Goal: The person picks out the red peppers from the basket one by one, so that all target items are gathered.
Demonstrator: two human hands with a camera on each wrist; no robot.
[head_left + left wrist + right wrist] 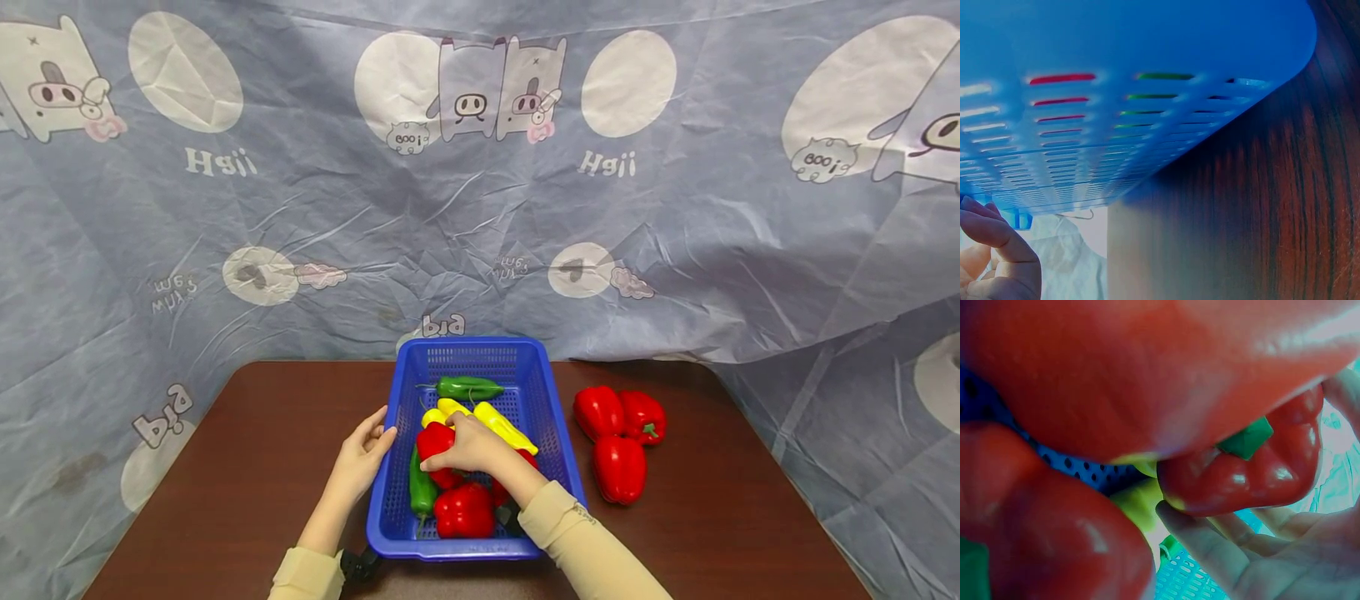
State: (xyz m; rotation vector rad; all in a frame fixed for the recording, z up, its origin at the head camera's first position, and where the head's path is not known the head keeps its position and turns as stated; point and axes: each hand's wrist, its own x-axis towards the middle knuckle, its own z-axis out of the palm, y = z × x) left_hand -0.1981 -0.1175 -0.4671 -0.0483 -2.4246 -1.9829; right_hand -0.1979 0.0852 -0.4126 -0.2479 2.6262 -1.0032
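Observation:
In the head view my right hand [474, 445] holds a red bell pepper [435, 442] inside the blue basket [468, 548]. The right wrist view shows my fingers [1210, 547] and thumb around this bell pepper [1241, 478], its green stem facing the camera. My left hand [358, 457] grips the basket's left rim with bent fingers. In the basket, another red bell pepper [465, 511] lies at the front and one more is partly hidden under my right wrist. Yellow peppers [506, 427] lie in the middle, a green pepper [470, 388] at the back and another green pepper [422, 483] along the left side.
Three red bell peppers [619, 469] sit close together on the brown table [300, 433], right of the basket. Behind the table hangs a grey-blue cloth [465, 208] printed with cartoon pigs. Slots in the basket wall [1072, 144] show colours from inside.

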